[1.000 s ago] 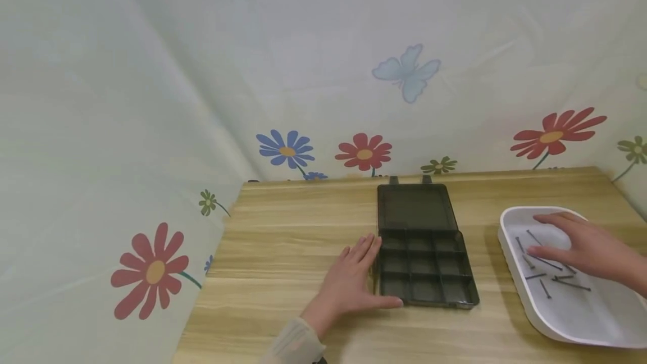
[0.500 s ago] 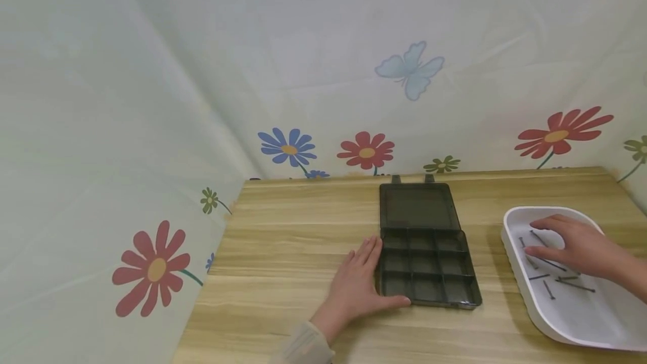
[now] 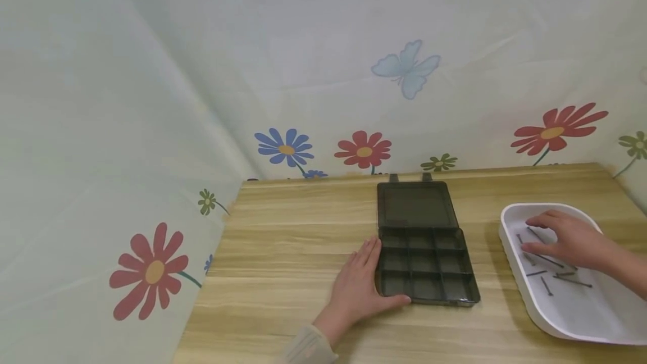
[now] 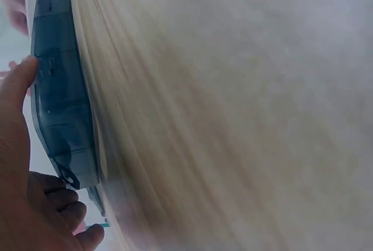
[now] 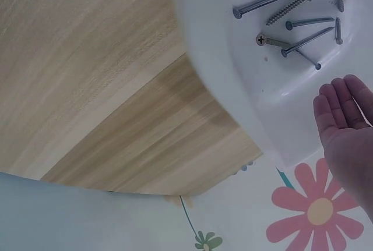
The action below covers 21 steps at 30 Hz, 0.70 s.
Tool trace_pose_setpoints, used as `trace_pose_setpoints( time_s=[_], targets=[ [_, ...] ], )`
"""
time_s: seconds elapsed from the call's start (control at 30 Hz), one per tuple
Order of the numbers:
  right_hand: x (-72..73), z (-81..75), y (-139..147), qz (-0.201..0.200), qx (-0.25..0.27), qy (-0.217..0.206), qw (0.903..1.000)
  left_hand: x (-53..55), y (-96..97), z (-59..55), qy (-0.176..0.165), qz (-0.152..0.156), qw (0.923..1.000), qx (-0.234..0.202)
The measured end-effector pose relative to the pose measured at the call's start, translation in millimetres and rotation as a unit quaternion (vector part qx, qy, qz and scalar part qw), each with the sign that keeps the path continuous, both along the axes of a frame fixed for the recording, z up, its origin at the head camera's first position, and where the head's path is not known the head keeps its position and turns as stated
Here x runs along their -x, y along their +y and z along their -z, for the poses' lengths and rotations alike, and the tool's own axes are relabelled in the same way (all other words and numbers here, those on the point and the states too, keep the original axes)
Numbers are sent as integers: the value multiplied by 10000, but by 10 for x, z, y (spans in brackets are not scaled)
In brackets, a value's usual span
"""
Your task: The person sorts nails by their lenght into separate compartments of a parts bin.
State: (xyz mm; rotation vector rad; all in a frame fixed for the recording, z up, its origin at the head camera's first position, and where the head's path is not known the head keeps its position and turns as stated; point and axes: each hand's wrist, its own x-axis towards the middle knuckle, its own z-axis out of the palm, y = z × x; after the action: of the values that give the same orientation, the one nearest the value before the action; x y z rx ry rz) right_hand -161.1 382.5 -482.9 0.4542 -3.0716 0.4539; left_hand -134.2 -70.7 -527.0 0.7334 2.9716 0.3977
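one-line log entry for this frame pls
left hand: rests against dark compartment box, lid open | right hand: open over white tray of screws | holding: nothing

Dark screws (scattered) in white tray, open organizer box

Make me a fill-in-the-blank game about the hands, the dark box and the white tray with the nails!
1. The left hand rests against the side of the dark ____.
2. The right hand hovers over the white ____.
3. The lid of the organizer box lies ____.
4. The nails and screws lie in the tray, and the box compartments hold ____.

Missing words: box; tray; open; nothing
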Motion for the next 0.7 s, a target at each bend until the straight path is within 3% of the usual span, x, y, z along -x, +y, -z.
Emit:
trace_pose_setpoints(
  time_s=[0.43, 0.7],
  targets=[
    [84, 81, -30, -5, 195, -289, 9994, 0, -7, -1, -37, -37, 10000, -63],
    [77, 180, -35, -30, 180, -180, 9997, -4, -2, -10, -42, -5, 10000, -44]
  ],
)
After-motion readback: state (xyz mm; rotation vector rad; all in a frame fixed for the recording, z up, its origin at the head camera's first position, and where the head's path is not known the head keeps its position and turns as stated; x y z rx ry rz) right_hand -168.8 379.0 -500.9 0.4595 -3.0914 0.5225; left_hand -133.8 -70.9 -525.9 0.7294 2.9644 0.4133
